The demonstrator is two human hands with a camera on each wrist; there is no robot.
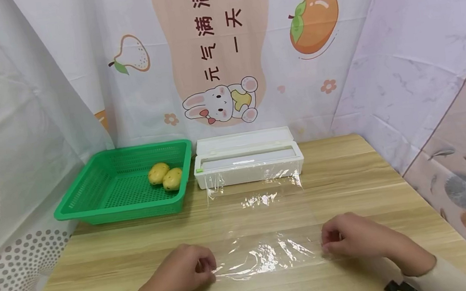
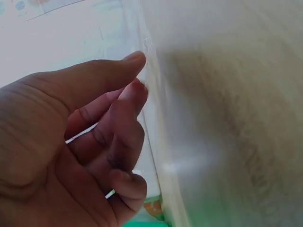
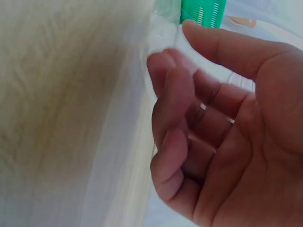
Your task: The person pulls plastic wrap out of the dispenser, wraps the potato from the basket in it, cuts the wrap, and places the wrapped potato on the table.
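A sheet of clear cling film (image 1: 268,253) runs out of a white cling film box (image 1: 249,172) toward me, wrinkled and shiny along its near edge. My left hand (image 1: 187,270) holds the film's near left corner between thumb and curled fingers. At the near right corner my right hand (image 1: 360,239) holds the film at its fingertips. The left wrist view shows the left thumb and forefinger (image 2: 137,90) close together at the film. In the right wrist view the right thumb (image 3: 199,40) stands a little apart from the curled fingers.
To the left of the box stands a green plastic basket (image 1: 115,213) with two yellow potatoes (image 1: 164,175) in it. The box lid (image 1: 243,140) is raised at the back, close to a printed curtain (image 1: 137,108). Everything stands on a wooden table (image 1: 350,175).
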